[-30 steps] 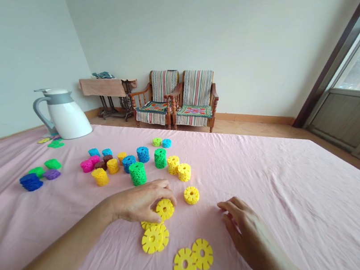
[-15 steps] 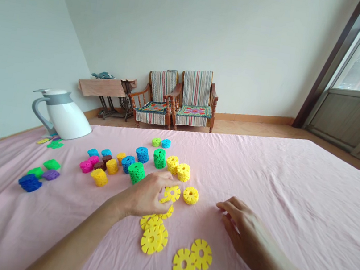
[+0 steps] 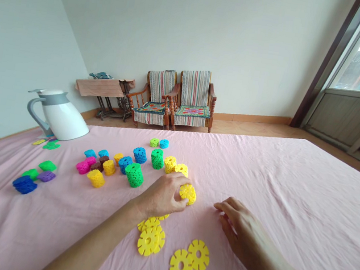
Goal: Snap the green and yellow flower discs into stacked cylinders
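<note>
"Pink cloth (image 3: 278, 177) covers the desk (image 3: 321, 228). What lies closest to us on your feed?"

"Two overlapping yellow discs (image 3: 190, 260). Just left of them I see a loose pile (image 3: 152, 237) of more discs, its far end partly hidden by my left hand (image 3: 167, 194)."

"How is the grip on that hand?"

"Drawn in to a pinch: thumb and fingers have the left side of one yellow disc (image 3: 187, 188). It sits over a short yellow stack (image 3: 192, 201), a little out of line with it. I can't tell whether it bears fully on the stack."

"And my right hand (image 3: 236, 220)?"

"Right of that stack and apart from it, fingers loosely curled, a gap to the thumb. That grip has hold of nothing."

"Beyond the hands?"

"Well off to the left, a dark blue stack (image 3: 24, 185). Just past the left hand, two taller yellow stacks (image 3: 169, 164), with green stacks (image 3: 134, 175) and blue stacks (image 3: 124, 165) to their left. Farther out, a lime stack (image 3: 154, 142) beside a light blue stack (image 3: 164, 144)."

"Far end?"

"White jug (image 3: 65, 118) at the far left of the desk. Past it, a cloth-draped stand (image 3: 101, 87) and two armchairs (image 3: 195, 92) with striped covers, then the pale wall (image 3: 246, 50)."
</note>
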A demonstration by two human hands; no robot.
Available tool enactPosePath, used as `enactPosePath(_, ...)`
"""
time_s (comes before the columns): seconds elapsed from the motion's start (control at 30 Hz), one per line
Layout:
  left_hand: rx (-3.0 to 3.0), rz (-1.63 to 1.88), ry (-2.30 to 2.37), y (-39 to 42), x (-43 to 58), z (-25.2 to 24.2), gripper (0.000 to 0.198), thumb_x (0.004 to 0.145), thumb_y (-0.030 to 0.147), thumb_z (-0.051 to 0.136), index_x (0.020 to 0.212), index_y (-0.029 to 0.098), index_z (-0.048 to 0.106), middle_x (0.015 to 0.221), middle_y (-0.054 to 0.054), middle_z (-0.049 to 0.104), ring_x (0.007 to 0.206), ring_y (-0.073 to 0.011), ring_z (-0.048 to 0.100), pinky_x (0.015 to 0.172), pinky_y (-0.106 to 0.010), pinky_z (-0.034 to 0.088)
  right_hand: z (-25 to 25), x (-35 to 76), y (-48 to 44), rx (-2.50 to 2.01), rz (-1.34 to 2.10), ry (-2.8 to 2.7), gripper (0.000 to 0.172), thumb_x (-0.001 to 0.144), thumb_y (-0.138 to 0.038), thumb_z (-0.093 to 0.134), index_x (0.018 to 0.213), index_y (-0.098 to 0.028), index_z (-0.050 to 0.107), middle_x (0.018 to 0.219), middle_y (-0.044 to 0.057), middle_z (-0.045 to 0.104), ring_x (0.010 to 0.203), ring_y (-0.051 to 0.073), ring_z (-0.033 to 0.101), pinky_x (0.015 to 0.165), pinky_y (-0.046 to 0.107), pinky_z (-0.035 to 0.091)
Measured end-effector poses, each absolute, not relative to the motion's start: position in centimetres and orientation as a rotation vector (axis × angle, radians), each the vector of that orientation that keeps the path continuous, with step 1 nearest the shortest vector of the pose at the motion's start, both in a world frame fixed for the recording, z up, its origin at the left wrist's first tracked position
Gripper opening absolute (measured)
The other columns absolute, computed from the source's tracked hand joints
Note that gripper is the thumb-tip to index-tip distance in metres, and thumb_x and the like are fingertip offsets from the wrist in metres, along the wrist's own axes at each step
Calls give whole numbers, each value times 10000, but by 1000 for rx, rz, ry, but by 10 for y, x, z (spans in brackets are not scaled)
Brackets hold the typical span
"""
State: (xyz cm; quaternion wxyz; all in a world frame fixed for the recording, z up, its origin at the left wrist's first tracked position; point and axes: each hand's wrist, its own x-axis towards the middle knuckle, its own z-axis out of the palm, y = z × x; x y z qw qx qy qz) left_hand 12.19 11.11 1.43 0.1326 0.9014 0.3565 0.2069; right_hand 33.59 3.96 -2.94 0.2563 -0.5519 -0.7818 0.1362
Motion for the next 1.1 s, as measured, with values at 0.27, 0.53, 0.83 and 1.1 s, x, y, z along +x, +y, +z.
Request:
enactPosePath(0.27,2629,506,1027,112,124,14,191,675,147,599,858,197,623,840,-15,592,809,-164,542,720,-265,414,-28,336,39,-1510,350,-2136,277,825,-77,350,910,-163,600,884,81,570,814,180,549,704,320,452)
enactPosePath(0.53,2641,513,1018,113,116,19,367,696,205,624,1061,216,583,1034,-44,598,977,-209,527,868,-334,405,-29,337,39,-1500,368,-2124,276,822,-76,349,909,-161,596,883,79,570,810,177,550,701,319,454)
enactPosePath(0.83,2527,193,989,106,68,44,352,657,121,609,985,249,616,940,2,554,840,-159,527,742,-279,424,-31,336,39,-1488,361,-2115,312,812,-68,355,983,-165,598,895,81,576,809,177,550,702,329,454)
enactPosePath(1.1,2500,125,1007,99,66,33,349,654,137,630,991,232,628,907,-1,551,833,-165,527,715,-260,412,-34,338,41,-1477,358,-2116,306,819,-79,373,994,-181,603,898,69,582,808,170,566,703,316,455)
